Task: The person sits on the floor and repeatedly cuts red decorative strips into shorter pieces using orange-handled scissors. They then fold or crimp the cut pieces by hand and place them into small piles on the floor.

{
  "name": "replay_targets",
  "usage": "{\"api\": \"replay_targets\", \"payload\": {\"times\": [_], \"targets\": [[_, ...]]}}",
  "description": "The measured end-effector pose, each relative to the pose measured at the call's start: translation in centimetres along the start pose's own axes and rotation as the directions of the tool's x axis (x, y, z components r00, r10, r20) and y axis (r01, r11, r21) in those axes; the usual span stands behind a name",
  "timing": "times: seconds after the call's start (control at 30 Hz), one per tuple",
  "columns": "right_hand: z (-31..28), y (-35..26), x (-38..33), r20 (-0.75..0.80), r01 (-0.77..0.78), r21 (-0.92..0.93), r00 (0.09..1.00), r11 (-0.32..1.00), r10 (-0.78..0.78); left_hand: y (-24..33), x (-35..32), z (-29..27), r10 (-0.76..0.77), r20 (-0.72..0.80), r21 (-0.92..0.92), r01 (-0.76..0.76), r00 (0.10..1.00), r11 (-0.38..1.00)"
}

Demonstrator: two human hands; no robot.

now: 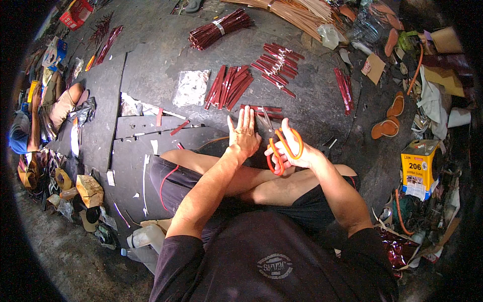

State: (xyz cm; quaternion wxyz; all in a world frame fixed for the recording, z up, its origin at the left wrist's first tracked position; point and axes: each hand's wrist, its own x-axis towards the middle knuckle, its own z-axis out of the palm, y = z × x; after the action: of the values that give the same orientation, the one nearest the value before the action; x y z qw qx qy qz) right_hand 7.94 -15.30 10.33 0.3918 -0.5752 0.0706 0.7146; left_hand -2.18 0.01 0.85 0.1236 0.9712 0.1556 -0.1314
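Note:
My left hand [244, 133] lies flat, fingers stretched forward, over a few short dark-red shiny strips [270, 108] on the dark floor mat. Its fingertips reach the left ends of these strips. In my right hand [302, 155] is a pair of scissors [276, 158] with orange looped handles, and my fingers are in and around the loops. The metal blades point forward and left, close to the strips; whether they touch them I cannot tell. Just ahead lie a loose pile of similar strips [229, 86] and a clear plastic packet [191, 87] with pale contents.
Farther off are a tied bundle of red strips [220, 29], strips with silvery ties [276, 66] and tan sticks [294, 14]. Orange sandals [386, 128] and a yellow tin [418, 163] stand right. Another person [65, 108] sits at left. A white jug [148, 237] is beside my left leg.

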Motion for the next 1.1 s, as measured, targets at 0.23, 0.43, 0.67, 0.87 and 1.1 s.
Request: {"api": "replay_targets", "payload": {"times": [0.23,0.43,0.67,0.87,1.1], "targets": [[-0.3,0.1,0.2,-0.001,0.006,-0.004,1.0,1.0,-0.006,-0.1,0.0,0.3,0.012,-0.03,-0.015,-0.013,0.999,1.0],[-0.3,0.1,0.2,-0.005,-0.006,-0.015,1.0,1.0,0.006,0.0,0.0,0.3,0.003,-0.04,-0.014,-0.003,0.999,1.0],[-0.7,-0.1,0.3,0.01,-0.008,0.002,1.0,1.0,0.007,-0.3,0.1,-0.3,0.007,-0.03,-0.077,-0.009,1.0,0.997],[-0.8,-0.1,0.3,0.013,-0.021,0.016,1.0,1.0,0.021,-1.2,0.4,0.0,0.009,-0.105,-0.324,-0.042,0.994,0.945],[-0.6,-0.8,-0.2,0.014,-0.032,-0.005,0.999,0.999,0.032,-2.9,1.8,-1.2,-0.115,-0.439,-0.502,-0.137,0.891,0.854]]}}
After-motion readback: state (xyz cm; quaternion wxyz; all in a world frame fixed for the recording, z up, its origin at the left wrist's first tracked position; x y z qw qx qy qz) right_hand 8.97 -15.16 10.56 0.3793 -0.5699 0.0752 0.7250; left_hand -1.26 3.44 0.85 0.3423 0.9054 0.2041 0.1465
